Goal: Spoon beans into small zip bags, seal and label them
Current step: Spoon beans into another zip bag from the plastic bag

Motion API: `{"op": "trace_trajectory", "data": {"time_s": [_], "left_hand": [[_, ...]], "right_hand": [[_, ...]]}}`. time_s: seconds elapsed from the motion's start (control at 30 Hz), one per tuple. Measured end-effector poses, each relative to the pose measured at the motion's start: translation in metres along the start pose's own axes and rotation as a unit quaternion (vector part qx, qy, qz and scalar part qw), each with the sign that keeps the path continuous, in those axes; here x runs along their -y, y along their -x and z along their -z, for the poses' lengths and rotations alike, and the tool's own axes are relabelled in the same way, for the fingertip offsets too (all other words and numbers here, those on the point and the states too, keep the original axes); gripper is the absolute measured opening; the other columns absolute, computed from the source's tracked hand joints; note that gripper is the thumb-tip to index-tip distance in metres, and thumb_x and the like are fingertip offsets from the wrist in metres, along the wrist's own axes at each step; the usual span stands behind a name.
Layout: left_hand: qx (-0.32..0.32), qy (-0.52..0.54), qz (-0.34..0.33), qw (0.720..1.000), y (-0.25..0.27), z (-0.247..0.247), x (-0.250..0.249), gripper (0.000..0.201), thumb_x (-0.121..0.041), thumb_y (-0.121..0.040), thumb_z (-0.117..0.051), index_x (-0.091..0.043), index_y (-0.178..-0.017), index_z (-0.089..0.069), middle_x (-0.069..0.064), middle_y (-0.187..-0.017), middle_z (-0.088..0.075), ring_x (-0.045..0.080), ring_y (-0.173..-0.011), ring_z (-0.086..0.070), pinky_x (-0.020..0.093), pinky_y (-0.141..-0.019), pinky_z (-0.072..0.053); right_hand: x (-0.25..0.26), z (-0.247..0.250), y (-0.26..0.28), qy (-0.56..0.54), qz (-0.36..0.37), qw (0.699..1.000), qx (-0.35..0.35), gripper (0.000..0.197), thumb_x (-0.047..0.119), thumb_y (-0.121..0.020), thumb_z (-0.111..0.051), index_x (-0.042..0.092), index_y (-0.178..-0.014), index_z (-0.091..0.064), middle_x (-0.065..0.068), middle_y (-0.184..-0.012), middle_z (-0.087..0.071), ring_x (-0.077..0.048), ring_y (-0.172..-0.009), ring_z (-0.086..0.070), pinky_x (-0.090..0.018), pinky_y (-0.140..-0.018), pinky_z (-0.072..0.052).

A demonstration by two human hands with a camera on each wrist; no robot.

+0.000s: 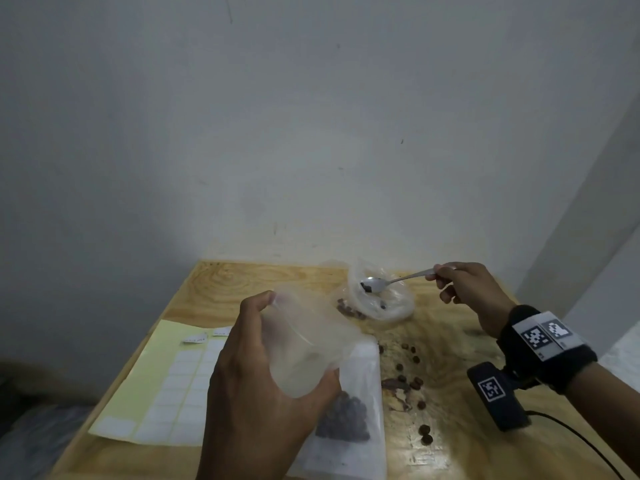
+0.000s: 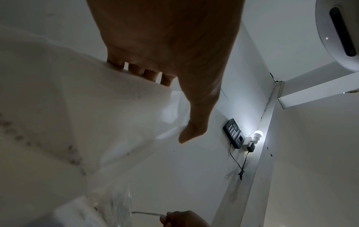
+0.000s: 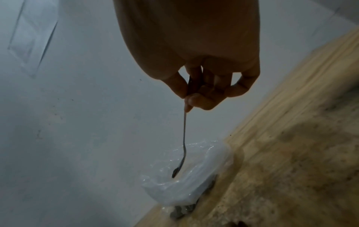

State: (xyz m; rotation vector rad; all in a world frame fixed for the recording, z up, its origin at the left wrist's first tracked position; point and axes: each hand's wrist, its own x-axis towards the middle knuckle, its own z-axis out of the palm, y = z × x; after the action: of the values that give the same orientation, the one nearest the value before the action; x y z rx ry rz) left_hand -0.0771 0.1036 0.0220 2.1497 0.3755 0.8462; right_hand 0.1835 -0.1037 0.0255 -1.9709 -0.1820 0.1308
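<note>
wooden table (image 1: 263, 282) | left hand (image 1: 256, 375) grips empty zip bag (image 1: 304, 344) | right hand (image 1: 474, 292) pinches spoon (image 1: 384, 282) — bowl's load blurred

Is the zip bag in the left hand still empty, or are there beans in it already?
Empty, as far as visible: the zip bag gripped by the left hand looks clear, with no beans inside it.

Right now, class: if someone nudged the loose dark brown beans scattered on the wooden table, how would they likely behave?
The loose dark brown beans look small and rounded, so they would probably roll and scatter. On the bare wooden table, with no rim visible, some could go off the edge.
</note>
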Motion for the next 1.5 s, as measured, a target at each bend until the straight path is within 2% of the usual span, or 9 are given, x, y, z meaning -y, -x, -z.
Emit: {"op": "trace_trajectory", "data": {"time_s": [0.13,0.27,0.4,0.57,0.7,0.83,0.93,1.27,1.5], "left_hand": [[-0.002,0.009,0.001,1.000,0.000,0.002,-0.001,0.093,-0.056,-0.040,-0.083,-0.045,-0.121,-0.039,-0.018,-0.108,-0.061,0.014,-0.094,-0.062,0.024,-0.070,-0.048],[-0.005,0.004,0.007,1.000,0.000,0.003,0.000,0.092,-0.059,-0.040,-0.077,-0.047,-0.121,-0.038,-0.022,-0.109,-0.060,0.013,-0.093,-0.061,0.026,-0.070,-0.050],[-0.004,0.000,0.010,1.000,0.002,0.005,0.001,0.092,-0.059,-0.040,-0.076,-0.048,-0.122,-0.037,-0.023,-0.109,-0.058,0.014,-0.094,-0.062,0.029,-0.071,-0.051],[0.000,-0.003,0.015,1.000,0.001,0.008,0.002,0.092,-0.063,-0.039,-0.072,-0.048,-0.122,-0.037,-0.030,-0.107,-0.054,0.013,-0.094,-0.060,0.021,-0.069,-0.043],[-0.003,-0.004,0.006,1.000,0.002,0.009,0.001,0.091,-0.061,-0.040,-0.074,-0.047,-0.123,-0.038,-0.026,-0.108,-0.057,0.012,-0.094,-0.061,0.023,-0.069,-0.045],[0.000,-0.006,0.003,1.000,0.003,0.010,0.002,0.090,-0.059,-0.041,-0.076,-0.048,-0.121,-0.037,-0.027,-0.106,-0.056,0.011,-0.091,-0.060,0.018,-0.067,-0.044],[-0.001,-0.008,0.005,1.000,0.002,0.009,0.002,0.090,-0.060,-0.040,-0.075,-0.048,-0.121,-0.038,-0.030,-0.104,-0.055,0.011,-0.090,-0.060,0.015,-0.066,-0.043],[-0.006,-0.010,0.008,1.000,-0.002,0.007,0.003,0.092,-0.062,-0.037,-0.074,-0.049,-0.121,-0.038,-0.033,-0.104,-0.055,0.006,-0.089,-0.058,0.014,-0.068,-0.044],[-0.008,-0.007,0.008,1.000,-0.003,0.010,0.004,0.092,-0.059,-0.037,-0.078,-0.052,-0.118,-0.035,-0.038,-0.101,-0.054,0.000,-0.086,-0.052,0.008,-0.067,-0.042]], "right_hand": [[0.003,0.003,0.006,0.021,0.033,0.999,0.009,0.035,0.018,-0.106,-0.048,-0.003,-0.090,-0.072,-0.007,-0.074,-0.055,-0.020,-0.058,-0.047,-0.026,-0.060,-0.039],[0.006,0.001,0.012,0.142,0.133,0.981,0.012,0.035,0.020,-0.105,-0.050,0.008,-0.082,-0.073,-0.005,-0.065,-0.056,-0.019,-0.056,-0.048,-0.030,-0.058,-0.040],[0.011,-0.005,0.015,0.320,0.296,0.899,-0.039,0.026,0.020,-0.102,-0.054,0.018,-0.080,-0.069,0.007,-0.052,-0.052,-0.016,-0.045,-0.044,-0.029,-0.053,-0.030],[0.010,-0.016,0.026,0.406,0.393,0.823,-0.065,0.024,0.016,-0.098,-0.059,0.018,-0.074,-0.059,0.023,-0.058,-0.031,-0.003,-0.042,-0.030,-0.037,-0.066,-0.044],[0.002,-0.012,0.015,0.386,0.364,0.847,-0.026,0.024,0.017,-0.102,-0.053,0.016,-0.079,-0.060,0.014,-0.058,-0.047,-0.009,-0.045,-0.040,-0.031,-0.059,-0.033],[0.000,0.005,-0.005,0.285,0.201,0.936,0.051,0.032,0.017,-0.105,-0.048,0.011,-0.081,-0.068,-0.009,-0.068,-0.060,-0.023,-0.058,-0.049,-0.033,-0.057,-0.035],[-0.007,0.010,-0.017,0.216,0.109,0.965,0.100,0.035,0.020,-0.106,-0.047,0.008,-0.082,-0.069,-0.006,-0.068,-0.051,-0.019,-0.061,-0.044,-0.033,-0.059,-0.035],[-0.024,-0.011,-0.031,0.110,0.053,0.979,0.162,0.035,0.014,-0.106,-0.048,0.001,-0.081,-0.069,-0.006,-0.070,-0.040,-0.014,-0.057,-0.039,-0.020,-0.054,-0.035],[-0.018,-0.012,-0.039,0.108,0.051,0.962,0.246,0.031,0.012,-0.105,-0.049,-0.004,-0.089,-0.070,0.004,-0.066,-0.045,-0.008,-0.057,-0.038,-0.015,-0.056,-0.034]]}}
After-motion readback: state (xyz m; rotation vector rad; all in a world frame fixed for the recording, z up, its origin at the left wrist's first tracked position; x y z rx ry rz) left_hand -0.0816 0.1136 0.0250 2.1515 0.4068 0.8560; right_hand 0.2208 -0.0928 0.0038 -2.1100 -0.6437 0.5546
